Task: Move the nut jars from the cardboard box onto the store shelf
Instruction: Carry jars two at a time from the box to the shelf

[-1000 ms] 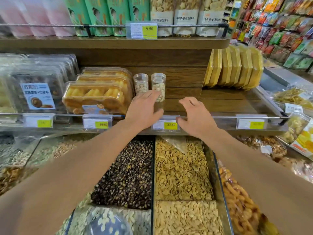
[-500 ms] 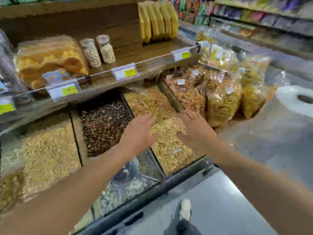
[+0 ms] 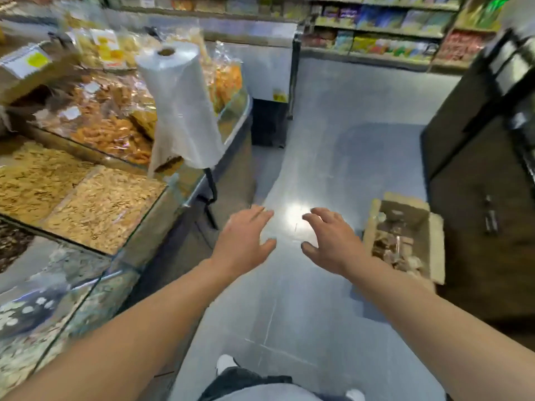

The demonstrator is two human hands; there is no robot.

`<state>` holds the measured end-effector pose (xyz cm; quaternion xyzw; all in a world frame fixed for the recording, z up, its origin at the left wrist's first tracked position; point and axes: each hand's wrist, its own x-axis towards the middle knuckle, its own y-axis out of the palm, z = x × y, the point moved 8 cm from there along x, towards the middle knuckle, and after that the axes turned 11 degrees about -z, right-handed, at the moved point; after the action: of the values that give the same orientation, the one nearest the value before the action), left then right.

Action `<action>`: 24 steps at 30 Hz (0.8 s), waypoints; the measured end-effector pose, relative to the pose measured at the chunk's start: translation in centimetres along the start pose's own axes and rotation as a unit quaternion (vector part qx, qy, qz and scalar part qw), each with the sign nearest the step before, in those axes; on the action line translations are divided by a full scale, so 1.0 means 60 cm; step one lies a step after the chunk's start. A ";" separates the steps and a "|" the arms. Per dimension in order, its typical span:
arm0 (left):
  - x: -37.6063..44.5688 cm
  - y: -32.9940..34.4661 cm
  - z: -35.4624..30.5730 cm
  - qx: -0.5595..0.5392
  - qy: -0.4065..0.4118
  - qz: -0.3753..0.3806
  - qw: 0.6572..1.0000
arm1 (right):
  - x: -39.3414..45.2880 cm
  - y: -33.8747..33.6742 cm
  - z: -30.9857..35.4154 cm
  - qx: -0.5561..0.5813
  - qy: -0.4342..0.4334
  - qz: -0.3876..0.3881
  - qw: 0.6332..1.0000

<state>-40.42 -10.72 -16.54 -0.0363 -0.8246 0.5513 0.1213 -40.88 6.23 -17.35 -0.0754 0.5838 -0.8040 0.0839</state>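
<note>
An open cardboard box [image 3: 434, 241] stands on the grey floor at the right, with blurred clear nut jars [image 3: 390, 244] inside it. My left hand [image 3: 243, 241] and my right hand [image 3: 330, 241] both hover empty over the floor in mid view, fingers spread and relaxed. The right hand is just left of the box, not touching it. The shelf with the placed jars is out of view.
A glass-fronted counter [image 3: 150, 221] of bulk seeds and bagged snacks runs along the left, with a roll of plastic bags [image 3: 182, 105] on a stand at its corner. A dark cabinet [image 3: 486, 198] stands right of the box. Stocked shelves [image 3: 376, 39] line the far wall.
The view has swung right and down from the shelf to the aisle floor. Both empty hands have drawn back from the shelf and now hang over the floor beside the box.
</note>
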 end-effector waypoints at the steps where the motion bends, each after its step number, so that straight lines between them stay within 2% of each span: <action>1: 0.005 0.028 -0.044 -0.003 0.012 0.007 1.000 | -0.028 -0.009 -0.049 -0.002 0.021 -0.001 1.000; 7: 0.029 0.177 -0.309 -0.015 0.079 0.057 0.995 | -0.176 -0.079 -0.325 -0.033 0.095 -0.009 0.995; 13: 0.066 0.286 -0.516 -0.017 0.130 0.102 0.986 | -0.277 -0.138 -0.548 -0.036 0.184 -0.011 0.982; 18: 0.134 0.368 -0.629 -0.003 0.192 0.124 0.974 | -0.285 -0.153 -0.676 -0.030 0.226 -0.016 0.974; 24: 0.280 0.498 -0.695 0.001 0.242 0.168 0.956 | -0.212 -0.133 -0.836 -0.037 0.272 0.004 0.962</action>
<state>-48.88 41.71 -26.15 -0.3060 -0.7520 0.5395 0.2230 -39.84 57.93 -25.47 0.1455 0.6146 -0.7714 -0.0775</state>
